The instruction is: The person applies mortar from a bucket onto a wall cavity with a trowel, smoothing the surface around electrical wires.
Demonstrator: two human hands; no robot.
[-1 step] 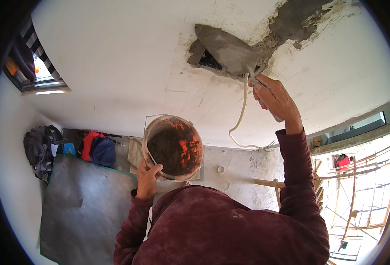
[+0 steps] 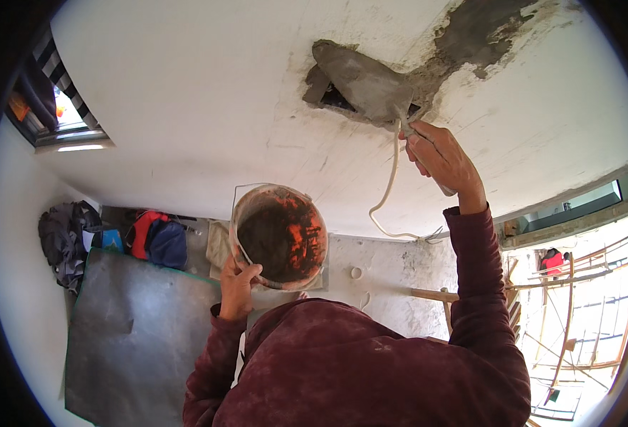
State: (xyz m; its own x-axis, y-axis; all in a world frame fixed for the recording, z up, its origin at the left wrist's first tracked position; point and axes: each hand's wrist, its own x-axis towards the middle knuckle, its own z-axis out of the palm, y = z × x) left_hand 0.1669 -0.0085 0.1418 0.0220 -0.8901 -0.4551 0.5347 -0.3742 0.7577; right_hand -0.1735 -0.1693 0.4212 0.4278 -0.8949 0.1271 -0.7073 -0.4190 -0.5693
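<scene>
- The right hand [image 2: 441, 156] is raised at the white wall [image 2: 207, 107]; its grip is closed around a trowel's handle, whose end shows below the fist.
- The trowel [image 2: 369, 82] has a broad, grey-smeared blade lying across a ragged opening [image 2: 337, 99] in the wall, slanting up and left from the hand; whether it presses flat cannot be told.
- Beyond the blade, toward the wall's upper right, spreads a rough patch of grey mortar [image 2: 478, 35].
- The left hand [image 2: 237, 293] has its grip pinched on the near left rim of a bucket, thumb uppermost.
- The bucket [image 2: 312, 235] is held in front of the body, its mouth facing the camera; dark grey residue and orange streaks cover the inside, and a thin wire handle [image 2: 236, 203] runs along its left side.
- A cream cable [image 2: 392, 178] hangs beside the right hand, from the opening to the wall's lower edge.
- On the floor [image 2: 392, 267], near that edge, sits a small pale ring [image 2: 356, 272].
- A dark bundle [image 2: 68, 242] and a red and blue bag [image 2: 164, 242] lie toward the floor's far left corner, beyond a dark grey sheet [image 2: 143, 334].
</scene>
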